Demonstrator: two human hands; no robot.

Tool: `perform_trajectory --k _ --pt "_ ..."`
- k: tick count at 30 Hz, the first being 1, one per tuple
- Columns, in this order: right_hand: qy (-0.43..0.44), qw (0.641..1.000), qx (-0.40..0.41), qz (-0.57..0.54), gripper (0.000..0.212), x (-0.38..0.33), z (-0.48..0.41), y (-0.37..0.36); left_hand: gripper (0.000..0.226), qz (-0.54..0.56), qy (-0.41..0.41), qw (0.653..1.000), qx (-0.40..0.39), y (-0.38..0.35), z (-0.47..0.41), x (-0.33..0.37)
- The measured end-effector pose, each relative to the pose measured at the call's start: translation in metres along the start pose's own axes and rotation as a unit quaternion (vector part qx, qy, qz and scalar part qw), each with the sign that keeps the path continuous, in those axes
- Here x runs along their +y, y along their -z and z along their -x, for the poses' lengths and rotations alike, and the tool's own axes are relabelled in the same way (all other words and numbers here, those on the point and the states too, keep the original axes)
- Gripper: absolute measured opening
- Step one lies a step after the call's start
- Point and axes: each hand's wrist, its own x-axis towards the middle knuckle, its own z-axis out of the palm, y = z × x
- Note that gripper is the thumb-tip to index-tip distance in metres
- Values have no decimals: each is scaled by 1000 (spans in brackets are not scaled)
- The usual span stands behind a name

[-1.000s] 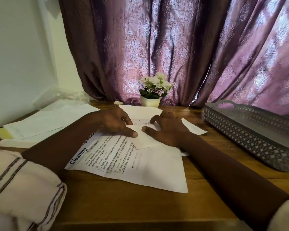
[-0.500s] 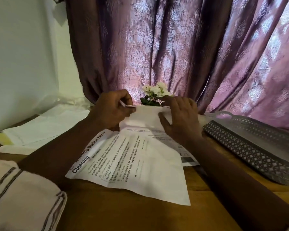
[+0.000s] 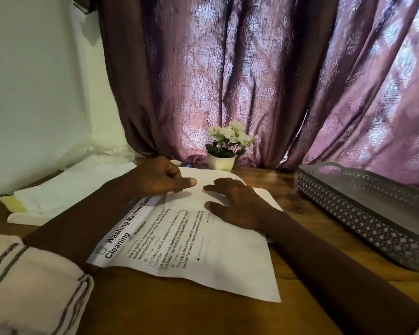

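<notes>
A printed sheet headed "Washing Machine Exterior Cleaning" lies on the wooden table. Its far part is folded back toward me as a blank white flap. My left hand rests at the flap's left side, fingers curled under, with the thumb pressing flat on the flap. My right hand lies palm down on the flap's right side, fingers spread and straight. Another white sheet shows beneath, to the right of my right hand.
A grey perforated tray stands at the right. A small white pot of white flowers sits at the back before the purple curtain. A stack of white papers with a yellow pad lies at the left by the wall.
Half a second ago both hands held the sheet's far edge lifted. Now that edge is folded down flat and both hands press on it.
</notes>
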Motion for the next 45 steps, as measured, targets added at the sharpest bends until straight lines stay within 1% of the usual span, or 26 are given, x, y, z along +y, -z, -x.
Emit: perform_trajectory --k 1,2,4,7,9,11,12,14,16,17,19,20,21,23,24,25,26,27,30,32,34,36,39,41,43,45 --pt "-22 999 -42 -8 58 0 0 0 46 -18 -20 999 22 -6 0 0" --pt "-30 997 -73 -14 59 -1 -1 0 46 -33 -41 998 22 -13 0 4" --pt "-26 995 -101 -9 63 -3 -2 -1 49 -62 -59 996 -24 -30 0 12" --pt "-25 994 -108 -1 70 -6 -4 -3 50 -105 -39 988 -109 -53 1 23" --pt "-54 991 -125 11 85 -2 -4 -4 56 -110 2 984 -140 -60 2 23" --pt "-111 986 -119 22 105 11 1 -2 59 -128 34 979 -154 -58 2 21" --pt "-147 983 -104 21 109 22 5 -1 60 -140 44 976 -163 -54 2 23" --pt "-208 975 -80 14 106 43 10 1 60 -148 53 973 -168 -48 7 26" --pt "-238 968 -73 17 99 58 17 4 61 -147 60 977 -140 -49 10 30" --pt "-234 969 -69 27 96 61 18 6 65 -137 63 982 -116 -48 14 30" --pt "-201 977 -54 55 89 59 16 10 78 -122 49 990 -50 -47 15 19" --pt "-171 983 -36 57 85 56 13 11 78 -103 44 994 -12 -45 12 14" --pt "-140 989 -13 48 81 52 11 12 70 -71 48 996 25 -43 6 9" --pt "-79 996 33 6 73 41 5 11 38 -39 58 992 102 -33 -15 3" --pt "-56 998 39 -16 68 36 4 10 26 -53 65 987 137 -25 -27 3" --pt "-40 998 32 -28 64 32 2 9 22 -82 74 981 159 -17 -40 0" --pt "-36 999 13 -33 60 30 2 8 22 -117 82 977 160 -8 -52 -3" --pt "-33 999 -4 -35 58 29 0 6 25 -160 89 973 140 -1 -62 -7" --pt "-29 999 -12 -24 57 34 -7 4 31 -271 80 959 18 5 -91 -21" --pt "-25 1000 -7 -10 56 36 -11 3 33 -274 75 959 -17 1 -103 -28" --pt "-21 1000 -8 2 55 35 -12 3 29 -265 91 960 -28 -4 -111 -38" --pt "-20 1000 -5 3 55 34 -13 2 25 -275 104 956 -9 -10 -116 -49" --pt "-21 1000 4 -3 53 35 -13 2 21 -254 101 958 93 -11 -118 -58" --pt "-22 999 21 -29 50 35 -11 2 34 -161 125 965 164 -4 -114 -57" --pt "-29 994 64 -79 46 33 -11 2 39 -50 113 969 212 5 -103 -39" --pt "-48 974 133 -175 42 32 -11 3 31 42 55 981 181 5 -86 -8"
